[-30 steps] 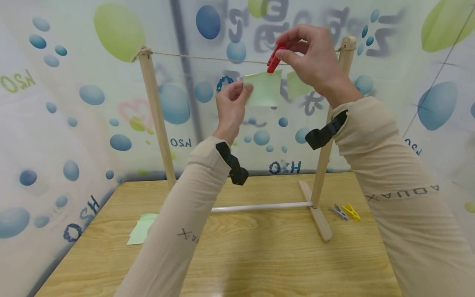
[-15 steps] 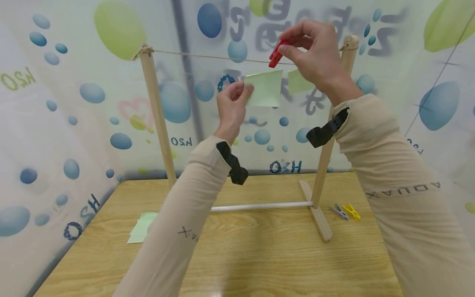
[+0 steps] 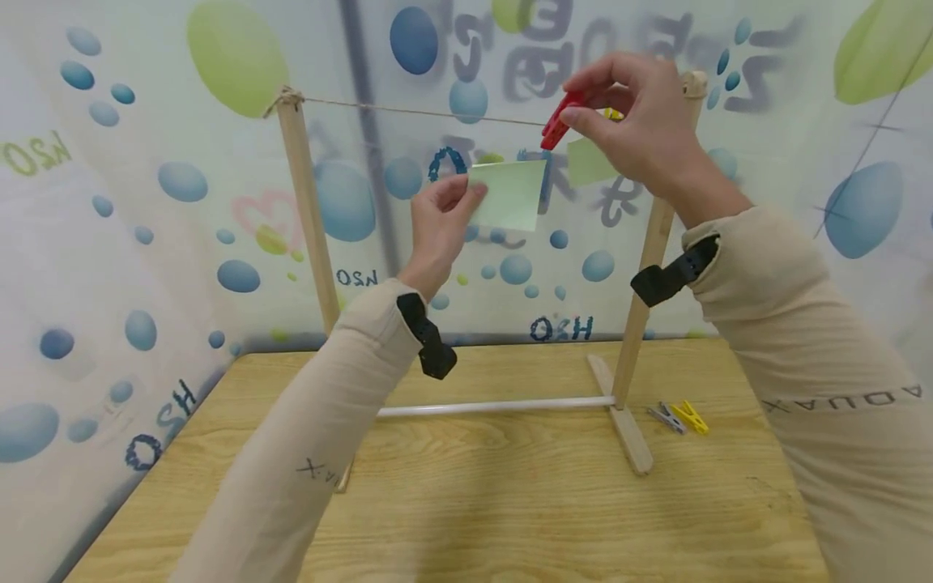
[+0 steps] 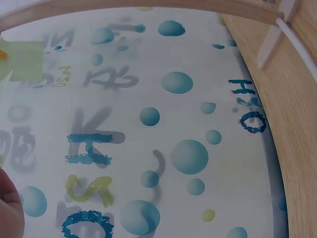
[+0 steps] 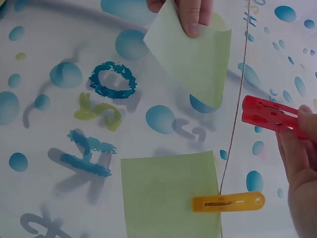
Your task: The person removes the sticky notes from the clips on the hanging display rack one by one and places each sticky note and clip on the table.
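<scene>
My left hand [image 3: 437,227] pinches a pale green sheet of paper [image 3: 506,196] by its left edge, below the string [image 3: 423,113]. In the right wrist view this sheet has a bent-over edge and hangs apart from the string [image 5: 239,99]. With thumb and fingertips, my right hand [image 3: 645,121] holds a red clothespin [image 5: 267,115] up by the string, above and right of the sheet. A second green sheet [image 5: 168,196] hangs on the string under a yellow clothespin [image 5: 228,202]. Only a bit of my left hand [image 4: 10,208] shows in the left wrist view.
The string spans two wooden posts [image 3: 309,219], joined low down by a white rod [image 3: 503,405]. A grey clothespin [image 3: 666,418] and another yellow clothespin [image 3: 690,416] lie on the wooden table [image 3: 510,502] by the right foot [image 3: 630,441]. A patterned curtain hangs behind.
The red clothespin has come off the sheet's top edge, rising and then shifting right. My left hand has lowered the sheet slightly and to the left. My left sleeve now covers the paper stack.
</scene>
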Demonstrator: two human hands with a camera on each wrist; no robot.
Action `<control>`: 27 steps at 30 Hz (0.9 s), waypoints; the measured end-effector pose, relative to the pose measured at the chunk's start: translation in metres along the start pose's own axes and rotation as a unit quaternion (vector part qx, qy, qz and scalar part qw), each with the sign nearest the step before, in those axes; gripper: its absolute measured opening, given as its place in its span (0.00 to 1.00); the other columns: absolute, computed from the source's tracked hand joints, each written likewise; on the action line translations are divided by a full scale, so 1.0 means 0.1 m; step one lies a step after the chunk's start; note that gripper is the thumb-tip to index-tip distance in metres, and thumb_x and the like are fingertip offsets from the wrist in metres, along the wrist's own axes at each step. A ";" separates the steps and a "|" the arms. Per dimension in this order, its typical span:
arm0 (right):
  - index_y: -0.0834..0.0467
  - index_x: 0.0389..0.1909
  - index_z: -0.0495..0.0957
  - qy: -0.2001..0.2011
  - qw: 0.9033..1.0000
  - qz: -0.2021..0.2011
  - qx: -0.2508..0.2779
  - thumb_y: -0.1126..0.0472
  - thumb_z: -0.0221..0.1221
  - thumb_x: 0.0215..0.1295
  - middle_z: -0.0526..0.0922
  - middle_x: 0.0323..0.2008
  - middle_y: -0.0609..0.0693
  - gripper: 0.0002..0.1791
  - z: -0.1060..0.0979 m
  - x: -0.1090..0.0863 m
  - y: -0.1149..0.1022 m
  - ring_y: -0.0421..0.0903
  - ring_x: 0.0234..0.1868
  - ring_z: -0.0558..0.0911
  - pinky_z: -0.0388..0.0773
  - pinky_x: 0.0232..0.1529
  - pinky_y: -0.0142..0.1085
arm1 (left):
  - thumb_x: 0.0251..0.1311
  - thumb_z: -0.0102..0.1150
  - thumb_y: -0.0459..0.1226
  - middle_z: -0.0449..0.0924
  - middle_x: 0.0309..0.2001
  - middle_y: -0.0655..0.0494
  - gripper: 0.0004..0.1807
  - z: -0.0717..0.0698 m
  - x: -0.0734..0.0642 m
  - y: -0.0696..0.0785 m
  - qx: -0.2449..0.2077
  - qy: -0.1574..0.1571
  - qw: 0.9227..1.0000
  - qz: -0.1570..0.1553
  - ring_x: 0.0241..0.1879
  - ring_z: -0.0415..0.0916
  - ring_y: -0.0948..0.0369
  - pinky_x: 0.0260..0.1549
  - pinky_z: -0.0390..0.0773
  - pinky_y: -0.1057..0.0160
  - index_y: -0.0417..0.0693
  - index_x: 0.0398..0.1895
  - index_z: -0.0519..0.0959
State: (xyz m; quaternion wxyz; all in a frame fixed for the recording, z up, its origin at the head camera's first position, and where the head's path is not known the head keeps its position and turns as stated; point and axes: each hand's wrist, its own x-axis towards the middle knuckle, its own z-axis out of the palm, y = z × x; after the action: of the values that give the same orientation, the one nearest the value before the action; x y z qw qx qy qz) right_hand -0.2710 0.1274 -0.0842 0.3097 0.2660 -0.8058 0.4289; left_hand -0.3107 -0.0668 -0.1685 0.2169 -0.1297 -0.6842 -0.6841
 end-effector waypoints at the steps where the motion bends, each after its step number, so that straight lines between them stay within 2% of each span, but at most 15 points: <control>1: 0.64 0.47 0.74 -0.003 1.000 -0.004 -0.003 0.64 0.57 0.59 0.75 0.41 0.50 0.15 -0.01 -0.02 0.00 0.40 0.44 0.78 0.71 0.49 0.28 | 0.55 0.60 0.38 0.80 0.37 0.50 0.12 -0.01 0.00 0.01 0.000 -0.002 1.000 0.003 0.34 0.74 0.62 0.36 0.74 0.70 0.41 0.41 0.79; 5: 0.66 0.50 0.70 -0.018 0.999 -0.031 0.001 0.66 0.56 0.60 0.73 0.41 0.49 0.17 -0.04 -0.10 0.00 0.41 0.45 0.77 0.71 0.49 0.28 | 0.54 0.61 0.37 0.80 0.36 0.50 0.13 -0.08 -0.02 0.08 0.009 -0.008 1.000 0.015 0.33 0.74 0.62 0.35 0.73 0.70 0.40 0.41 0.79; 8: 0.67 0.51 0.69 -0.030 0.998 -0.043 0.038 0.69 0.55 0.59 0.72 0.41 0.50 0.18 -0.05 -0.16 0.01 0.42 0.44 0.77 0.71 0.48 0.28 | 0.54 0.61 0.37 0.80 0.35 0.52 0.13 -0.17 -0.05 0.11 0.021 -0.008 1.000 0.017 0.32 0.74 0.62 0.34 0.73 0.71 0.40 0.40 0.80; 13: 0.67 0.52 0.69 -0.032 0.994 -0.035 0.097 0.71 0.55 0.59 0.71 0.43 0.52 0.19 -0.10 -0.24 0.05 0.42 0.44 0.76 0.71 0.49 0.28 | 0.54 0.61 0.38 0.80 0.34 0.53 0.13 -0.31 -0.12 0.15 0.026 -0.025 0.999 0.024 0.34 0.75 0.62 0.36 0.73 0.70 0.40 0.40 0.79; 18: 0.66 0.55 0.69 -0.028 0.994 -0.022 0.106 0.71 0.54 0.60 0.72 0.47 0.54 0.20 -0.15 -0.33 0.09 0.42 0.47 0.76 0.71 0.49 0.29 | 0.54 0.61 0.40 0.80 0.33 0.55 0.12 -0.46 -0.21 0.15 0.033 -0.036 0.999 0.023 0.33 0.75 0.61 0.37 0.73 0.65 0.43 0.38 0.80; 22: 0.66 0.55 0.69 -0.033 0.993 -0.005 0.112 0.70 0.55 0.60 0.72 0.49 0.55 0.21 -0.18 -0.41 0.13 0.42 0.48 0.76 0.71 0.47 0.27 | 0.53 0.61 0.40 0.80 0.32 0.57 0.10 -0.58 -0.28 0.12 0.038 -0.028 0.999 0.018 0.33 0.75 0.62 0.36 0.74 0.65 0.45 0.37 0.80; 27: 0.66 0.55 0.70 -0.039 0.994 0.002 0.105 0.68 0.56 0.60 0.74 0.46 0.53 0.21 -0.21 -0.52 0.21 0.40 0.45 0.76 0.72 0.44 0.23 | 0.53 0.62 0.39 0.79 0.30 0.63 0.11 -0.74 -0.35 0.06 0.047 -0.004 0.999 0.022 0.32 0.75 0.65 0.33 0.72 0.69 0.44 0.38 0.80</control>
State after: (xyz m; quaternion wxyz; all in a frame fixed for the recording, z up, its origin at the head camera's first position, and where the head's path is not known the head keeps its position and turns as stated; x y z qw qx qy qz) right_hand -0.2456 0.1645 -0.1239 0.2472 0.3126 -0.7682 0.5011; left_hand -0.2686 -0.1354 -0.1817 0.2351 -0.1377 -0.7132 -0.6458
